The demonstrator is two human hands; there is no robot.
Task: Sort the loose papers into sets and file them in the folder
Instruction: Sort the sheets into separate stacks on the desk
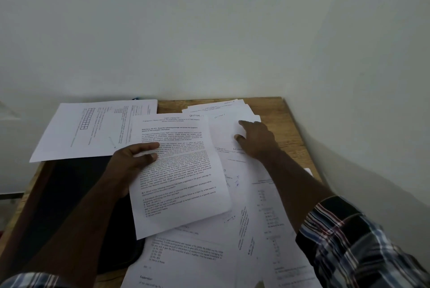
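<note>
A printed sheet (179, 171) is held in the middle of the frame by the left hand (132, 159); the grip there is a pinch on the sheet's left edge, thumb on top and the other fingers under the paper. The sheet is tilted, and its lower part lies over the dark folder (76, 206) at the lower left and over other papers. The right hand (256, 141) is stretched to the upper right of the frame, its fingers nearly straight and pressed flat on a fanned pile of sheets (223, 111) marked with handwritten section headings; nothing is held by it. More loose papers (256, 229) are spread over the lower right, up to the bottom edge of the frame. A single sheet with a grid (93, 129) lies at the upper left and seems to hang past the left edge of the wooden bench (279, 106), though this is hard to judge. Bare wood is seen only at the upper right corner, close to the wall (209, 20).
</note>
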